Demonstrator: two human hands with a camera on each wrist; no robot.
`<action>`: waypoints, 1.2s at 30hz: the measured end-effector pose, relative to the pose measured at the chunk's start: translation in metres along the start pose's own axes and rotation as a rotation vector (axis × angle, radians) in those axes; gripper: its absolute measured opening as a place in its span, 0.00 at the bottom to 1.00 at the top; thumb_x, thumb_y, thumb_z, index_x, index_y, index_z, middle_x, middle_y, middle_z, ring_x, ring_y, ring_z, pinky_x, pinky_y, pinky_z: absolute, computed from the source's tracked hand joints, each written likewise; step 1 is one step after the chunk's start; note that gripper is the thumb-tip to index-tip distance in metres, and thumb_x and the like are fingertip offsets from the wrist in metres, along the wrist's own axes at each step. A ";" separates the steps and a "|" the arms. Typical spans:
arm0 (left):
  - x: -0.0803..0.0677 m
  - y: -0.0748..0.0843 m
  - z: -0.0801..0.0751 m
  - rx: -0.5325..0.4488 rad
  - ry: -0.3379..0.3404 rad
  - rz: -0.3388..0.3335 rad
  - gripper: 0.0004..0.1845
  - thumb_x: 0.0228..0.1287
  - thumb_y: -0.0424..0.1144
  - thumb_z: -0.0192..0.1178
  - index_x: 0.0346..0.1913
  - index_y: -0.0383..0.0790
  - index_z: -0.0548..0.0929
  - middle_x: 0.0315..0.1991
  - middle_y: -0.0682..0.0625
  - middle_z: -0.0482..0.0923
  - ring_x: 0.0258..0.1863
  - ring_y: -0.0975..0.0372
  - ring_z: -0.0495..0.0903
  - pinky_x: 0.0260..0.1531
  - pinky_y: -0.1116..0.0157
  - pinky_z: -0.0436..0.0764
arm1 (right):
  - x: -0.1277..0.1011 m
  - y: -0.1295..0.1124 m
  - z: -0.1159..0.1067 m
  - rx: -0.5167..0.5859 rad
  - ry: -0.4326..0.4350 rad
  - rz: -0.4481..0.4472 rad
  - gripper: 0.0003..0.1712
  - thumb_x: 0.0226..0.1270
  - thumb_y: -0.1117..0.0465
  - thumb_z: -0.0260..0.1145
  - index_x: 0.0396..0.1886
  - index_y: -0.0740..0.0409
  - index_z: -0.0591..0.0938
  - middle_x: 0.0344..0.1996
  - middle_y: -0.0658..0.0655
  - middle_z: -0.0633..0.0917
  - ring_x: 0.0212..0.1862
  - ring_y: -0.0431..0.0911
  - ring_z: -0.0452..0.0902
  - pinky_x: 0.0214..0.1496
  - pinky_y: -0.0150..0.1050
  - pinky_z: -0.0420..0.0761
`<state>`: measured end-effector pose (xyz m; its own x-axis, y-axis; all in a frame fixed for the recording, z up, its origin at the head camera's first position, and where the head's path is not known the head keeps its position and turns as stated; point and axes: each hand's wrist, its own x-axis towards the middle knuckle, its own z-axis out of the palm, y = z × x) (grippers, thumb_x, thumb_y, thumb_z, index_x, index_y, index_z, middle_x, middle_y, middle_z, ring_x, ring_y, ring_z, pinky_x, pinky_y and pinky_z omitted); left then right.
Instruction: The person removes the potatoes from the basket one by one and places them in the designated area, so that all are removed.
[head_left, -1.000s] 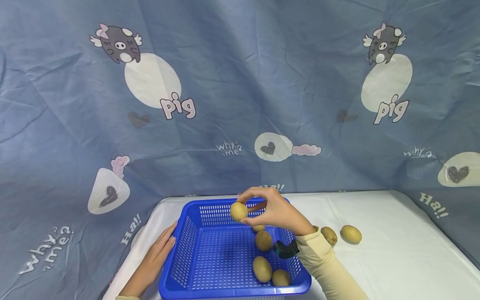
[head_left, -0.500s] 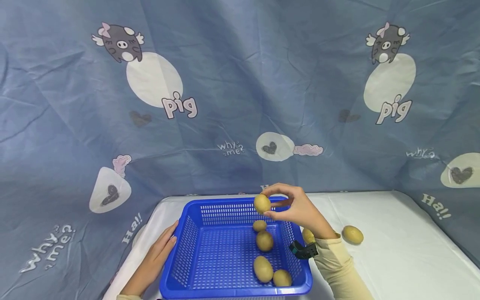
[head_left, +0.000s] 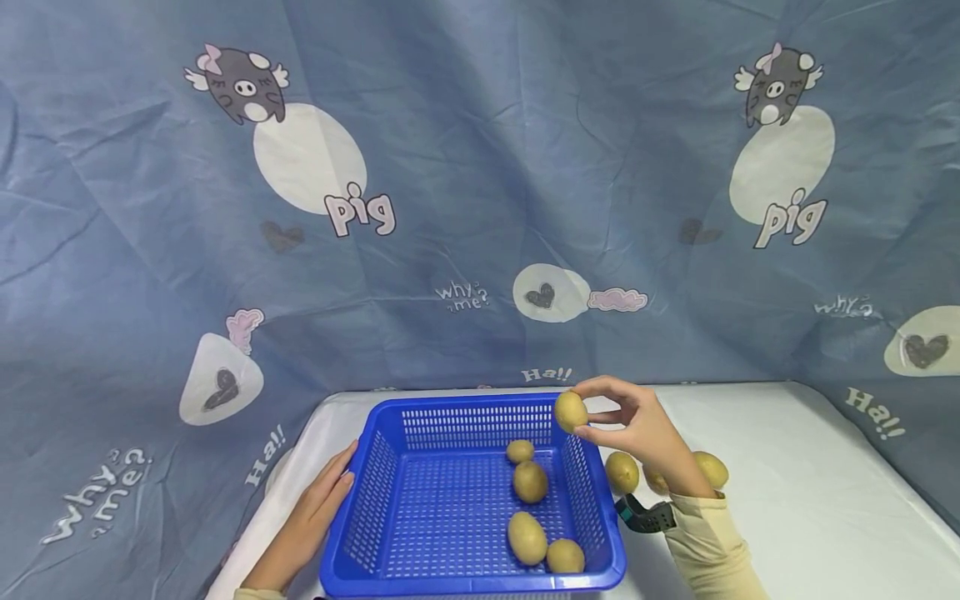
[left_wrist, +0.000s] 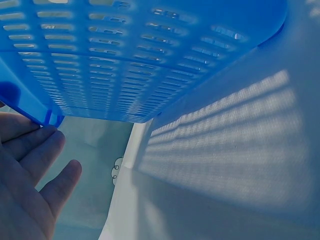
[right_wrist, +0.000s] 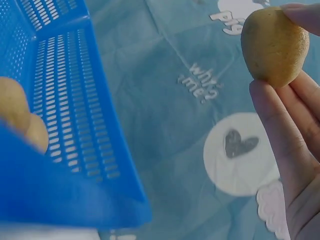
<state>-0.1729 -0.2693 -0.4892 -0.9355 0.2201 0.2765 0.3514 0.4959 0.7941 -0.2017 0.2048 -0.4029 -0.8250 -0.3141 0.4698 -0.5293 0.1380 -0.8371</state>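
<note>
Right hand [head_left: 641,425] pinches potato [head_left: 571,412] above basket [head_left: 375,450] far-right corner. Left hand [head_left: 318,508] flat against basket's left wall, fingers relaxed. Only head view shows four potatoes [head_left: 529,482] inside.

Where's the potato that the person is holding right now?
In the head view, the held potato is pinched in the right hand, over the far right corner of the blue basket, above the rim.
</note>
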 end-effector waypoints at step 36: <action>0.000 0.001 0.000 -0.001 -0.003 -0.003 0.27 0.85 0.43 0.42 0.81 0.42 0.61 0.79 0.37 0.62 0.68 0.91 0.53 0.63 0.90 0.53 | -0.076 0.040 -0.091 -0.220 0.159 0.129 0.24 0.61 0.73 0.75 0.57 0.69 0.81 0.49 0.37 0.87 0.53 0.29 0.83 0.50 0.32 0.88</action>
<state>-0.1723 -0.2688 -0.4891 -0.9365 0.2208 0.2723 0.3482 0.4959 0.7955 -0.1779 0.3199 -0.4464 -0.8996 -0.1324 0.4163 -0.4343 0.3725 -0.8201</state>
